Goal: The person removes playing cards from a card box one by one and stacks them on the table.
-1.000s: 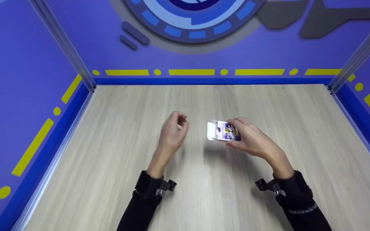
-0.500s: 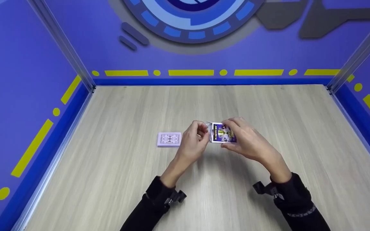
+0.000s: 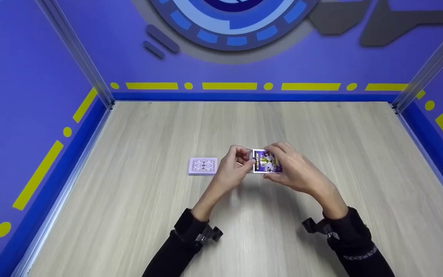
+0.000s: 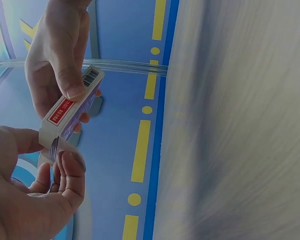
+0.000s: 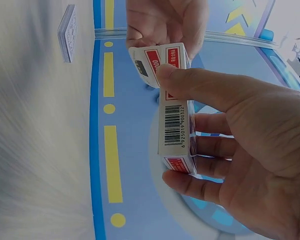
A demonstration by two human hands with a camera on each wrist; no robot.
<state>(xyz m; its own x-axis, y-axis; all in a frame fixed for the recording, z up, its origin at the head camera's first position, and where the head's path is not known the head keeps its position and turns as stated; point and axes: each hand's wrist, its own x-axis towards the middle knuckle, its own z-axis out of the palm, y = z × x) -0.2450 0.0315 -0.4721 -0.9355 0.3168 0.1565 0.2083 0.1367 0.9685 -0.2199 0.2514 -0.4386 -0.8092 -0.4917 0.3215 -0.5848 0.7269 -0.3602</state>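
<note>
My right hand [image 3: 296, 167] holds a small purple and white playing-card box [image 3: 267, 161] by its right part, just over the table. Thumb and fingers grip its long edges, as the right wrist view shows, with the barcode side [image 5: 174, 127] facing that camera. At the box's left end, my left hand [image 3: 232, 167] pinches around the opening, its thumb and curled fingertips at the edge. A white flap [image 5: 146, 67] sticks out there. To the left of both hands, a squared deck of playing cards [image 3: 203, 166] lies flat, patterned back up.
The light wood table [image 3: 148, 215] is walled by blue panels [image 3: 221, 69] with yellow dashes at the back and sides. Metal corner posts [image 3: 79, 54] stand where the panels meet.
The left hand has moved right, from apart to the box's open end, uncovering the deck on the table. The box has shifted slightly and its long white flap no longer extends to the left.
</note>
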